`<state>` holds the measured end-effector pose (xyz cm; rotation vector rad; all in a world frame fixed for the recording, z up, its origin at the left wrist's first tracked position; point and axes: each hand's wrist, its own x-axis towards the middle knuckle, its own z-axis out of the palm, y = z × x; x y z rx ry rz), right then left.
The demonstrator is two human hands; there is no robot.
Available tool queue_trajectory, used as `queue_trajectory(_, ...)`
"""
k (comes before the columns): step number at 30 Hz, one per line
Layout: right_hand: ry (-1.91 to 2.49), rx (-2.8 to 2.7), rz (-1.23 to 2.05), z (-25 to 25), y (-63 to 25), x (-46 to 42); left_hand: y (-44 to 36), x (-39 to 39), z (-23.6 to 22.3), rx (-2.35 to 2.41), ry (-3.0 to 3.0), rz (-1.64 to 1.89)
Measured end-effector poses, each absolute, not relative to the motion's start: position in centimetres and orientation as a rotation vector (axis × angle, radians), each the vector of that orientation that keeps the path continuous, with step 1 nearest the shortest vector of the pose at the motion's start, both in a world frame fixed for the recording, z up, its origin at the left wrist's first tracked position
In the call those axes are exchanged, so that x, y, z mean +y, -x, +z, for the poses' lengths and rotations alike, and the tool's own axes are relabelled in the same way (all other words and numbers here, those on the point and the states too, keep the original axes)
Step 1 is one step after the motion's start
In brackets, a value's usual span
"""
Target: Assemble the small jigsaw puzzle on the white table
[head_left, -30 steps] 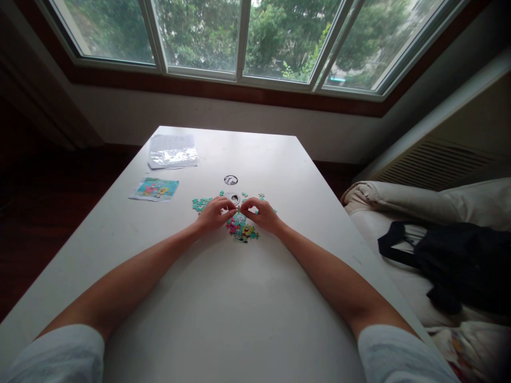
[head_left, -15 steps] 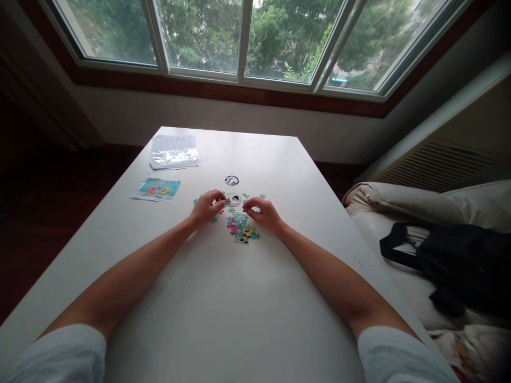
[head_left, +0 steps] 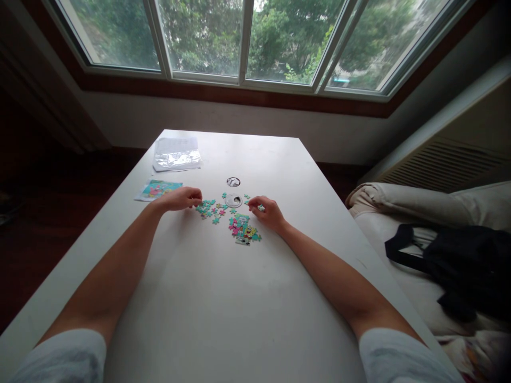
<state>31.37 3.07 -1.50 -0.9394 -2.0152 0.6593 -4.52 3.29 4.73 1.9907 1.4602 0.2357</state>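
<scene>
My left hand [head_left: 184, 198] is over the left end of a scatter of loose jigsaw puzzle pieces [head_left: 207, 207], its fingers bent together at the tips. Whether a piece is between them is too small to tell. To the right, my right hand [head_left: 266, 211] is curled beside a few more loose pieces, with thumb and fingers drawn in; anything in them is hidden. Between and below the hands lies a partly joined jigsaw puzzle [head_left: 241, 230] with pink and yellow cartoon figures. A round whitish disc [head_left: 233, 200] lies among the pieces.
Another round piece with a dark rim [head_left: 233, 182] lies farther back on the white table [head_left: 223, 298]. At the left are a colourful picture sheet [head_left: 157, 189] and a clear plastic bag [head_left: 176, 155] over papers. Dark clothing [head_left: 467, 260] lies on the pale sofa at right.
My left hand has moved left from the round disc to the outer edge of the loose pieces, uncovering them. My right hand has shifted slightly. The view has tilted a little.
</scene>
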Motion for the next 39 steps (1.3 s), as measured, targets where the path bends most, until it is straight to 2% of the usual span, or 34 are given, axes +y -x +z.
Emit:
queue_trajectory(6, 0.921, -2.063, 0.580, -1.6, -31.3, 3.1, 2.6, 1.7, 6.6, 1.211, -1.936, 0.052)
queue_trajectory(16, 0.920, -2.087, 0.557, -1.9, -31.4, 3.3, -2.6, -1.2, 6.1, 1.039, -2.086, -0.121)
queue_trajectory(19, 0.912, -2.091, 0.559, -1.9, -31.4, 3.3, -2.7, -1.1, 6.3, 1.069, -2.224, -0.067)
queue_trajectory(26, 0.920, -2.092, 0.550, -1.8, -31.2, 3.2, -2.5, 0.2, 5.0, 1.418, -2.460, 0.301)
queue_trajectory(39, 0.921, -2.111, 0.527, -2.0, -31.3, 3.3, -4.9, -0.6, 2.7, 1.467, -2.609, 0.382)
